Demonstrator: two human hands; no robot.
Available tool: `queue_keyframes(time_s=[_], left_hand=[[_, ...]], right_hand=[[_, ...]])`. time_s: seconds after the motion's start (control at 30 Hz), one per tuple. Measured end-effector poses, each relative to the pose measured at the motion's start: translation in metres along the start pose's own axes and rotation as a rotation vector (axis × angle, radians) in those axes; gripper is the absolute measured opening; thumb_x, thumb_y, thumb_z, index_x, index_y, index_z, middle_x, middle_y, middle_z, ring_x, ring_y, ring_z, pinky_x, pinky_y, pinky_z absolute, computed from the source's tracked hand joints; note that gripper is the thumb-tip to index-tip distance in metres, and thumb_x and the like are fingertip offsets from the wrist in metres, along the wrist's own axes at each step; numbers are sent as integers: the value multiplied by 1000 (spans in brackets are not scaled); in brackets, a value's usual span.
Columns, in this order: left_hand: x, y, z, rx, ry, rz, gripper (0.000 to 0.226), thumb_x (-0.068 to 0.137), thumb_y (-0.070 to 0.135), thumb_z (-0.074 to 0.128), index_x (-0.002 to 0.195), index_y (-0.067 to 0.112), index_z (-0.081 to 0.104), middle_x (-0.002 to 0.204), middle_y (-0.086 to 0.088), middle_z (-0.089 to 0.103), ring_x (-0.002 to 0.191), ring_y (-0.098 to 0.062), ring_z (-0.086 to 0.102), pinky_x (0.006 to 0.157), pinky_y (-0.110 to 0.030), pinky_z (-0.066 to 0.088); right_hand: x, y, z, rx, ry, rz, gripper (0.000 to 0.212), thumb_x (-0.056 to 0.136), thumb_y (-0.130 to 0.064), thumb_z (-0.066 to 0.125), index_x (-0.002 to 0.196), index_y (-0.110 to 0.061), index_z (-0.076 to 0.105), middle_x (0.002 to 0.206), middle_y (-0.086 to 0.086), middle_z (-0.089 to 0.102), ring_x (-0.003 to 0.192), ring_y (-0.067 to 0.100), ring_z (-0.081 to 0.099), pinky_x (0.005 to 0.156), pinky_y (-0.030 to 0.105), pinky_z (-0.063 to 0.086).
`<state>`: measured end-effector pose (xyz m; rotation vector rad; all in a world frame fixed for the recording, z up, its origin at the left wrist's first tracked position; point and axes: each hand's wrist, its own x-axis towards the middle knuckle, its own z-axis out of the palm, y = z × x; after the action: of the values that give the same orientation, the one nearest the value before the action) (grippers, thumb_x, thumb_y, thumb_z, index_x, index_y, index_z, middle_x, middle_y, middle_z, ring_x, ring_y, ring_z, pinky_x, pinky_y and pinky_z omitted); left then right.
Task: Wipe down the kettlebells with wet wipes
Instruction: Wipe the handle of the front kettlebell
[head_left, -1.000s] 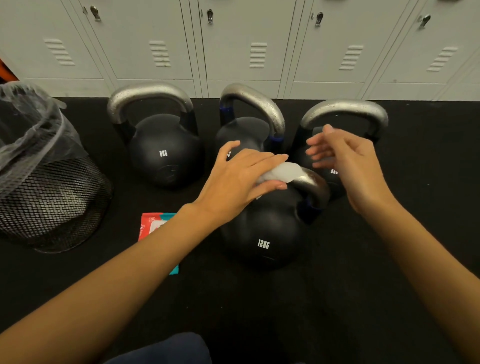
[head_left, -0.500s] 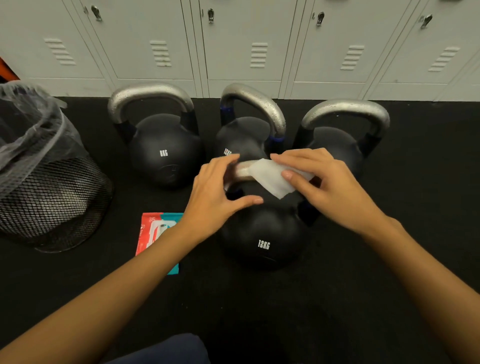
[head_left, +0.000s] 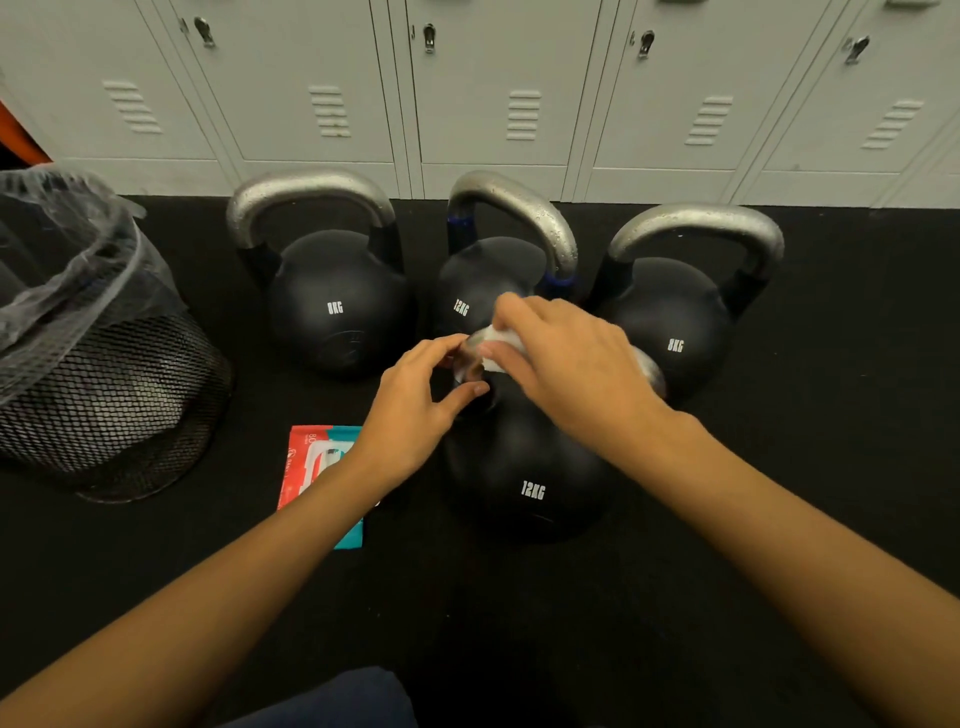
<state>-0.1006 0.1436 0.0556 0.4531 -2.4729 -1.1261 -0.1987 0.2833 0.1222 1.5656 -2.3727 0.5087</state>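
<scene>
From the head camera, both hands meet on top of the nearest kettlebell (head_left: 524, 467), a black ball marked 12KG that sits right under them. The right hand (head_left: 566, 364) curls over the silver handle (head_left: 649, 369) and presses a white wet wipe (head_left: 501, 338) onto it. Only a small bit of the wipe shows past the fingers. The left hand (head_left: 415, 410) sits just beside the right hand. Its thumb and fingers are bent around the left end of the same handle. How tight the hold is cannot be told.

Behind the hands stand three more kettlebells. One marked 8KG (head_left: 337, 301) is up and to the left of the left hand. One marked 12KG (head_left: 483, 280) is right behind both hands. Another marked 8KG (head_left: 675, 332) is just past the right hand. Their silver handles look spotted with drops.

Under the left wrist lies a red and blue pack of wipes (head_left: 311, 467), flat on the black floor (head_left: 831, 467). Far to the left of the left hand is a black mesh bin (head_left: 104, 405) with a clear bag in it. Grey lockers (head_left: 493, 93) stand behind the kettlebells.
</scene>
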Motion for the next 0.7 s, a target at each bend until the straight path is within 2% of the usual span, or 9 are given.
queue_keyframes(time_s=[0.03,0.1,0.17,0.23,0.27,0.33,0.5,0.63,0.7], left_hand=[[0,0,0,-3,-1,2,51,84,23,70,131,18,52,118,8,58,109,-3,51,94,-14,36],[0,1,0,-11,7,8,49,83,21,70,129,18,53,116,8,59,108,-2,52,94,-16,39],[0,1,0,-13,14,19,47,83,21,70,128,18,54,114,8,59,107,-2,53,94,-15,39],[0,0,0,-6,11,20,49,83,22,71,129,18,54,113,9,58,106,-2,53,92,-11,37],[0,-1,0,-2,9,17,51,83,23,71,130,17,53,114,9,58,106,-2,52,91,-8,36],[0,-2,1,-7,11,5,53,82,23,72,131,15,53,115,8,57,107,-1,52,90,-5,33],[0,-3,1,-15,8,-8,54,83,23,72,133,16,52,117,9,56,110,-2,50,90,-2,31],[0,-4,0,-16,2,-7,55,83,23,72,133,17,51,117,10,55,110,-2,50,91,-5,31],[0,-4,0,-19,7,-4,55,82,23,72,133,16,52,115,12,54,110,-2,50,93,-9,32]], right_hand=[[2,-2,6,-47,27,-68,20,93,-30,60,102,-12,60,92,4,66,80,27,63,60,30,35],[2,-4,16,-125,64,-166,17,90,-25,55,98,-13,64,92,5,69,84,27,67,69,35,44],[-4,2,25,-197,68,-185,22,89,-23,57,107,-16,69,107,4,71,102,25,67,90,39,46],[-11,9,24,-186,82,-161,32,88,-23,65,119,-18,68,120,2,69,112,21,65,100,39,41],[-16,12,21,-162,88,-134,35,91,-26,60,125,-19,66,124,1,67,115,19,63,102,39,41],[-24,18,13,-111,76,-54,40,98,-34,47,134,-22,60,129,-3,65,118,16,61,104,39,41],[-51,37,4,6,117,122,43,104,-38,38,139,-21,56,125,-3,65,113,16,58,105,35,35],[-71,49,7,251,144,333,41,105,-39,25,127,-23,57,113,-10,62,106,7,55,101,34,35],[-73,52,6,377,150,381,36,106,-37,26,116,-25,58,99,-16,60,96,1,56,92,35,40]])
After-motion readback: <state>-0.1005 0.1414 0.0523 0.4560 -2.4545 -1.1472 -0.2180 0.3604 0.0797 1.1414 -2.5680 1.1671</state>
